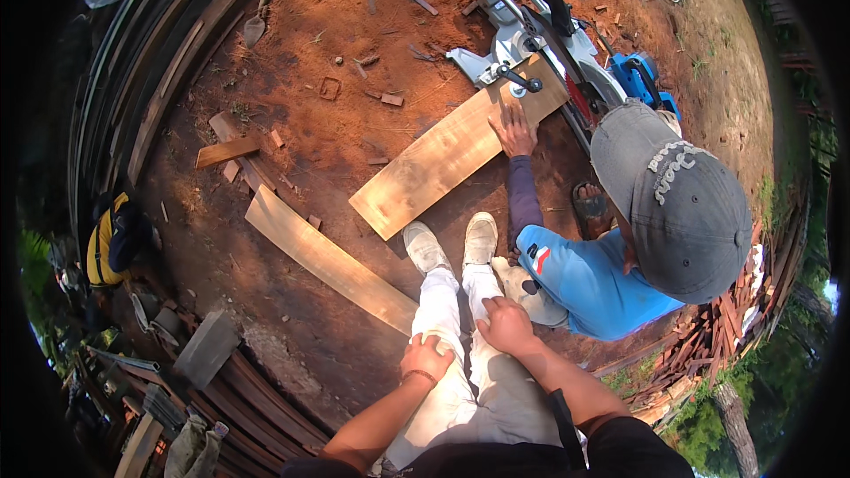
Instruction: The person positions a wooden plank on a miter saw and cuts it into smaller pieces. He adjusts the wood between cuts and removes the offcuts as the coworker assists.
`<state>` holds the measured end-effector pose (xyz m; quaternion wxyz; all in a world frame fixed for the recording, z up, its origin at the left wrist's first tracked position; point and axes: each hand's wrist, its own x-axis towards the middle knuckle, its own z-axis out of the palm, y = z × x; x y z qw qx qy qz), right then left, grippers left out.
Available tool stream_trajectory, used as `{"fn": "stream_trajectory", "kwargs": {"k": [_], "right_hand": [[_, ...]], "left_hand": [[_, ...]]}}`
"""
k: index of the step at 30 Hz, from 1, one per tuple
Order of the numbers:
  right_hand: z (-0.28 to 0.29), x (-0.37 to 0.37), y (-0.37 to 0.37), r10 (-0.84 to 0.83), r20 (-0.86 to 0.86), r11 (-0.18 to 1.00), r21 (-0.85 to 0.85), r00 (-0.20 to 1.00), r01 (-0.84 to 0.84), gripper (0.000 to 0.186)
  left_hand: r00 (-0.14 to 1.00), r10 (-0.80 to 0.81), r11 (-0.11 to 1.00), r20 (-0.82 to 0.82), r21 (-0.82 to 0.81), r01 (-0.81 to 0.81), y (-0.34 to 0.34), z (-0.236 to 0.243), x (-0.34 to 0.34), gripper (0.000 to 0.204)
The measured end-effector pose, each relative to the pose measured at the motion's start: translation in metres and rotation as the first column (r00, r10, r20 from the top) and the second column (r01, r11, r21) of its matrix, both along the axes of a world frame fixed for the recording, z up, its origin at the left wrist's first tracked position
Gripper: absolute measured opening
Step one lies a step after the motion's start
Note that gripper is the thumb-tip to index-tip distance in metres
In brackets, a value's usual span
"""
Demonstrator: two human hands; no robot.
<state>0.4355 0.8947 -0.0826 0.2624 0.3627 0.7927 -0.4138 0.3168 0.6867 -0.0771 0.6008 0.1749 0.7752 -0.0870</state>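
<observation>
My left hand (427,357) rests on my left knee and my right hand (506,326) rests on my right knee, both on light trousers, holding nothing. My feet in white shoes (452,243) point at a wide wooden plank (447,152) lying on the red dirt. A co-worker in a blue shirt and grey cap (677,204) crouches at my right, one hand (513,131) pressed flat on the plank's far end. That end lies on the base of a grey mitre saw (531,31).
A second long plank (323,257) lies on the dirt left of my feet. Small wood offcuts are scattered around. Stacked dark boards curve along the left and lower edges. A grey block (205,348) sits lower left, and cut scraps are piled at the right.
</observation>
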Motion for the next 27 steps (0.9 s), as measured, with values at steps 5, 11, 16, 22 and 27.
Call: {"fn": "stream_trajectory", "kwargs": {"k": [5, 11, 16, 22, 27], "right_hand": [[-0.05, -0.054, 0.091, -0.017, -0.045, 0.907, 0.419, 0.999, 0.034, 0.04], [-0.061, -0.067, 0.108, -0.025, 0.334, 0.963, 0.262, 0.942, -0.067, 0.047], [-0.058, -0.057, 0.103, -0.096, 0.391, 0.956, 0.291, 0.915, -0.024, 0.044], [-0.05, -0.047, 0.11, -0.081, 0.361, 0.911, 0.404, 0.929, -0.078, 0.046], [-0.051, -0.013, 0.104, -0.14, 0.389, 0.91, 0.414, 0.911, -0.037, 0.046]], "left_hand": [[1.0, -0.003, 1.0, 0.006, -0.012, 0.003, 0.002, 0.007, 0.003, 0.067], [1.0, 0.011, 1.0, 0.004, 0.011, -0.011, -0.004, 0.005, 0.005, 0.068], [1.0, 0.001, 1.0, 0.007, 0.01, -0.001, -0.007, 0.003, 0.005, 0.068], [1.0, 0.001, 1.0, 0.009, 0.009, -0.001, -0.005, 0.004, 0.003, 0.068], [0.999, -0.04, 0.999, 0.023, 0.011, 0.039, -0.003, 0.006, -0.001, 0.065]]}}
